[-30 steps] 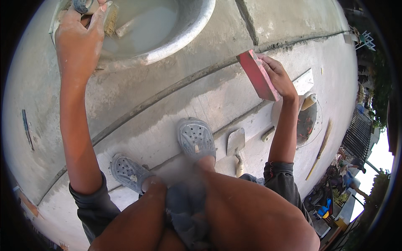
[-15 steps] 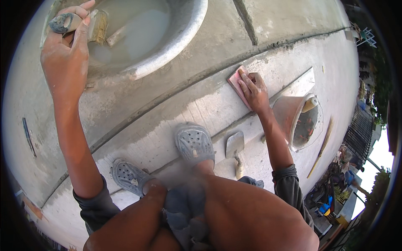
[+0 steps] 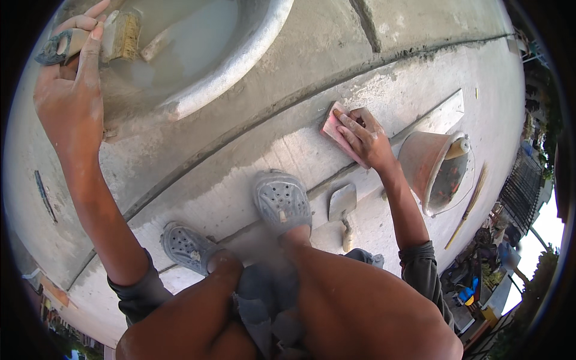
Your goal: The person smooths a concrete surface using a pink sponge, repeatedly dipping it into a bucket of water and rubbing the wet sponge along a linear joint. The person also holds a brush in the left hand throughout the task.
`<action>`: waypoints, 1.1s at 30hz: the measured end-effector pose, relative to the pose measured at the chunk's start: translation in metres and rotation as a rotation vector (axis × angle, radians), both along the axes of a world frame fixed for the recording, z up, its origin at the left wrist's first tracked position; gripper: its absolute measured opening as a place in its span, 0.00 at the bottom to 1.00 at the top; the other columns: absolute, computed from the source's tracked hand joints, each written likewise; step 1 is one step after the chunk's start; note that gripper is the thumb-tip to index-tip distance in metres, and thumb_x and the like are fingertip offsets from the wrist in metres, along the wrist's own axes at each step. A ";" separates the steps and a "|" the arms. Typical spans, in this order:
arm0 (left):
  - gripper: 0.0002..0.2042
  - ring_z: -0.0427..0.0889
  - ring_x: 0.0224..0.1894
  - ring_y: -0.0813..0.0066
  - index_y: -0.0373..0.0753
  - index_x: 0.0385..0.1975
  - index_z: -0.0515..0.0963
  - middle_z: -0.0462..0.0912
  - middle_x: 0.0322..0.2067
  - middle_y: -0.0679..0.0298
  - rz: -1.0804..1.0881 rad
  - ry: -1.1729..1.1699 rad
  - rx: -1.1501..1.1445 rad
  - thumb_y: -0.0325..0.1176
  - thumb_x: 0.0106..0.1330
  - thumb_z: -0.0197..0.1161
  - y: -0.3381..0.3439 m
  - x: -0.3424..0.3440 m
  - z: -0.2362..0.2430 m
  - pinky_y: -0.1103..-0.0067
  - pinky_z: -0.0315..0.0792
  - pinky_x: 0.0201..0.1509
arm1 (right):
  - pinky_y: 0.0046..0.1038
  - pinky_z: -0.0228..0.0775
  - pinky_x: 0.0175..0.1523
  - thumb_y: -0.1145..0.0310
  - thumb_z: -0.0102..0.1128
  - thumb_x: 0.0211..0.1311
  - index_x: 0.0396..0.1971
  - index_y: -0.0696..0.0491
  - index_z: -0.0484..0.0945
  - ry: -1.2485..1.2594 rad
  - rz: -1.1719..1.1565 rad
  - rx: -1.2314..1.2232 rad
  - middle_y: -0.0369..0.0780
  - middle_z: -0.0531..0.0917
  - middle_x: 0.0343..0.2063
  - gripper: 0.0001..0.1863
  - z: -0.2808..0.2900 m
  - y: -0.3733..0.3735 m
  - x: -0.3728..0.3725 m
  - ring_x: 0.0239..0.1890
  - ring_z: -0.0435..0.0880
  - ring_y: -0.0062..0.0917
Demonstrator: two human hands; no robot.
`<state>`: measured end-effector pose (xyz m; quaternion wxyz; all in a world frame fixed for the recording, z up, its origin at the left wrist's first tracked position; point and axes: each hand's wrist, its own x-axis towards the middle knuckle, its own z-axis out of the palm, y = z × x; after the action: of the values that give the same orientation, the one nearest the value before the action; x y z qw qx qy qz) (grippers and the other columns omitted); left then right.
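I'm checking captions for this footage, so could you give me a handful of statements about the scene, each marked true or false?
1. The left hand holds a brush at the basin. True.
2. The right hand is on a pink block. True.
3. The basin is dry. False: it holds cloudy water.
4. Both feet are bare. False: grey clogs are on them.
5. A trowel lies between the right clog and the bucket. True.
6. The bucket is on the person's left. False: it is on the right.
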<state>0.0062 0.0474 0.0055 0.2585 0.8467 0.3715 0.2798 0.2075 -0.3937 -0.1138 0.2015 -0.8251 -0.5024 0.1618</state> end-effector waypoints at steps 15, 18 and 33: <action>0.08 0.87 0.54 0.77 0.45 0.49 0.87 0.91 0.50 0.70 0.016 0.044 0.116 0.37 0.77 0.67 0.004 -0.005 0.000 0.78 0.75 0.65 | 0.39 0.80 0.47 0.67 0.69 0.69 0.60 0.47 0.87 0.085 0.013 0.053 0.43 0.81 0.41 0.20 0.001 0.016 -0.019 0.42 0.85 0.37; 0.07 0.87 0.57 0.73 0.47 0.49 0.86 0.91 0.53 0.69 -0.008 -0.023 0.081 0.38 0.78 0.66 -0.006 0.003 0.001 0.75 0.75 0.69 | 0.39 0.80 0.47 0.68 0.67 0.71 0.60 0.48 0.87 -0.087 -0.267 0.056 0.44 0.82 0.42 0.19 0.006 0.019 0.018 0.43 0.86 0.37; 0.02 0.83 0.63 0.68 0.41 0.43 0.80 0.87 0.58 0.59 -0.059 -0.163 -0.098 0.26 0.79 0.60 -0.022 0.016 0.007 0.68 0.76 0.71 | 0.41 0.79 0.45 0.64 0.65 0.74 0.58 0.46 0.88 -0.280 -0.621 0.131 0.46 0.83 0.42 0.16 -0.022 0.008 0.080 0.40 0.85 0.41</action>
<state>0.0224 0.0254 0.0127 0.3371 0.8181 0.3373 0.3214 0.2877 -0.3853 -0.1357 0.2230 -0.9380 -0.2596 -0.0545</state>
